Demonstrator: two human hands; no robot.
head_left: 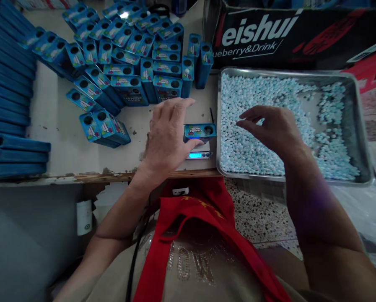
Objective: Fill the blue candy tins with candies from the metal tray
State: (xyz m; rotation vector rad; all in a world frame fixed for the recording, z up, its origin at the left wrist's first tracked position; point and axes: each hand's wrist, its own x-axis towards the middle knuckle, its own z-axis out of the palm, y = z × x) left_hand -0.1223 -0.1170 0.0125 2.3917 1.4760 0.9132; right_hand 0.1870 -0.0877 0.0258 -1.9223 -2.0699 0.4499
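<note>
A small blue tin (200, 131) with a round dark hole in its top stands on a digital scale (203, 155) with a lit blue display. My left hand (165, 132) is beside the tin's left end, its thumb across the front lower edge and its fingers stretched out behind. Whether the thumb presses the tin is unclear. Above the metal tray (219, 126) hangs my right hand (271, 126), thumb and forefinger drawn together in a pinch. Anything between those fingertips is too small to make out. Small pale blue and white candies (250, 151) cover much of the tray.
Many blue tins (129, 90) stand grouped at the back left. More tins lie stacked (14, 157) along the left edge. Behind the tray is a black printed box (257, 37), with a red crate (373, 71) at right. The table's worn wooden edge (112, 178) runs in front.
</note>
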